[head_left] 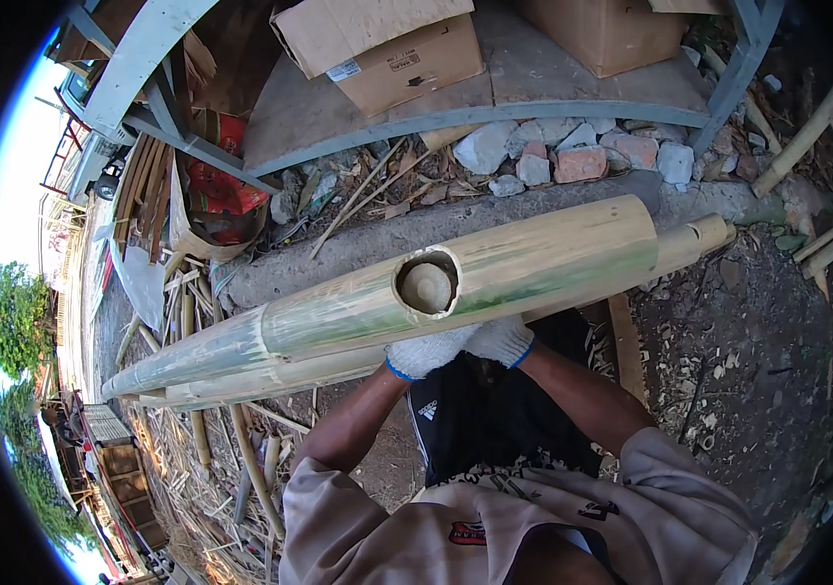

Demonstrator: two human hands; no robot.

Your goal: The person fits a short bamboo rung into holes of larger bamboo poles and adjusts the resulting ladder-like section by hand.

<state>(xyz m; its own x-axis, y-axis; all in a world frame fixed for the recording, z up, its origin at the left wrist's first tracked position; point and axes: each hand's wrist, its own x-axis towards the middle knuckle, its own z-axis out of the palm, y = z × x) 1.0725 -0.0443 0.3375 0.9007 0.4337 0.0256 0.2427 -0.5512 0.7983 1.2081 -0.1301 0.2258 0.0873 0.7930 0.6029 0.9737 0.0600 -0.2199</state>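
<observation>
A thick green-yellow bamboo pole (533, 261) runs from lower left to upper right across the view, with a round hole (427, 284) cut in its upper side. A thinner pale bamboo pole (694, 239) lies alongside and just under it. Both my hands wear white knit gloves. My left hand (423, 353) and my right hand (501, 339) sit side by side under the thick pole, just below the hole, cupping its underside. Their fingers are hidden behind the pole.
Cardboard boxes (392, 49) rest on a grey metal-framed platform (572, 112) behind. Broken bricks and stones (582, 156) line a concrete kerb. Bamboo offcuts (231, 458) litter the ground at left; more bamboo sticks (806, 136) lean at right.
</observation>
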